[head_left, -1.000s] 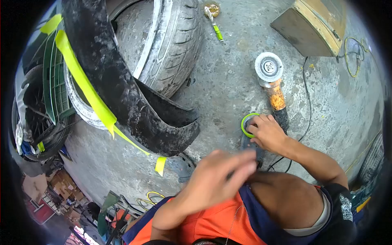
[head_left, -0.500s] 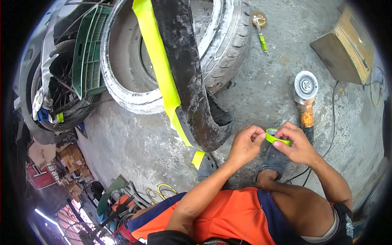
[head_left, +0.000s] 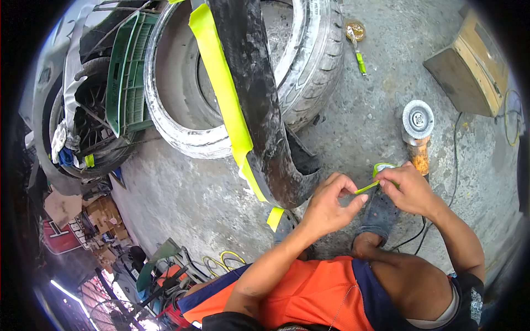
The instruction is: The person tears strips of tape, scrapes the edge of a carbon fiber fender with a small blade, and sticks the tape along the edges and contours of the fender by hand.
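Observation:
A roll of yellow-green masking tape [head_left: 377, 167] is gripped in my right hand [head_left: 409, 188]. A short length of the tape runs from it to my left hand [head_left: 333, 205], whose fingers pinch the free end. Left of my hands, a long black curved panel [head_left: 251, 88] rests across a tire. Yellow-green tape [head_left: 225, 88] covers the panel's left edge. A loose-looking tape piece [head_left: 275, 219] hangs by the panel's lower end, above my shoe; its point of attachment is hard to see.
The worn tire [head_left: 190, 142] lies on the concrete floor under the panel. An angle grinder [head_left: 418, 124] with a round disc stands beyond my right hand, its cord trailing right. A green-handled brush [head_left: 358, 55], a wooden box [head_left: 469, 69] and a green crate [head_left: 130, 77] are around.
My hands have moved apart slightly and a strip of tape now stretches between them. The roll has turned in my right hand. The whole view has shifted a little.

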